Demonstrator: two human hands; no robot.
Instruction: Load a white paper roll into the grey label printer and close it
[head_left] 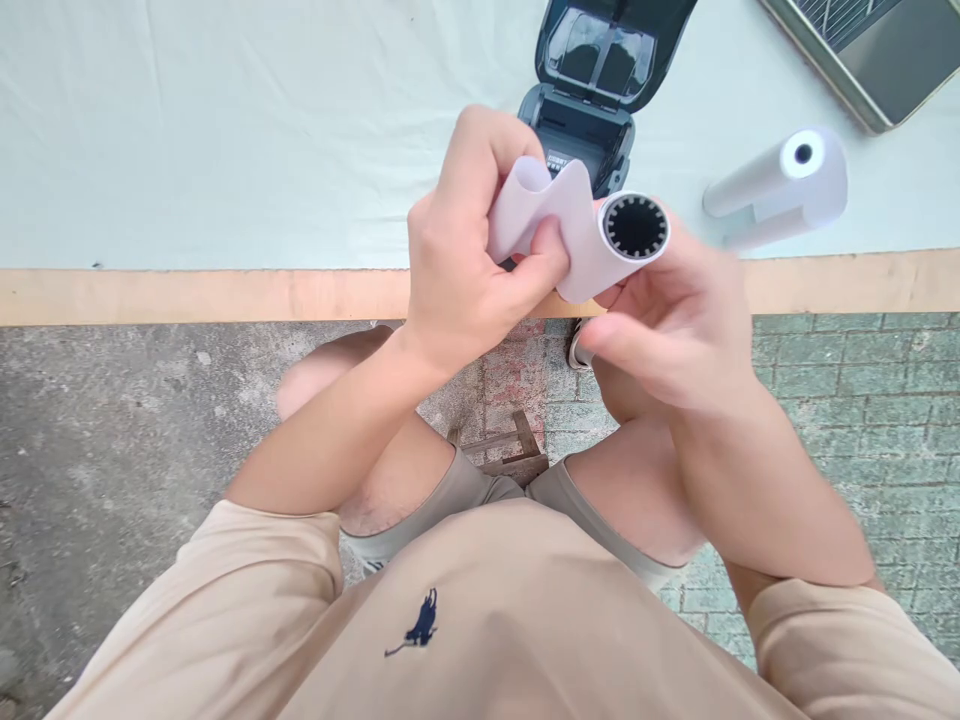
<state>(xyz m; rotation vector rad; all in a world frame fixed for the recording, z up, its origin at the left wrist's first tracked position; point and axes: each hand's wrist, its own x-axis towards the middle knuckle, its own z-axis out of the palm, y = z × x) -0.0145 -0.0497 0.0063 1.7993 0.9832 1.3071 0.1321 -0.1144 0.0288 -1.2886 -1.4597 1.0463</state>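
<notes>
My left hand (480, 250) pinches the curled loose strip of white paper (574, 230) between thumb and fingers. That strip runs to a paper roll (611, 250) with a wide black toothed core facing up. My right hand (675, 310) holds the roll from its right side, its fingers partly hidden behind it and its thumb held apart; this hand is slightly blurred. Just beyond both hands, a small dark label printer (577, 118) stands on the table with its lid raised, its lower part partly covered by my left hand and the paper.
Another white paper roll (765, 180), with a small core and a loose end, is on the pale tablecloth (300, 130) to the right. A metal-rimmed tray-like object (877, 60) occupies the far right corner. The wooden table edge (202, 297) runs in front of me. Between my legs is a wooden stool (525, 440).
</notes>
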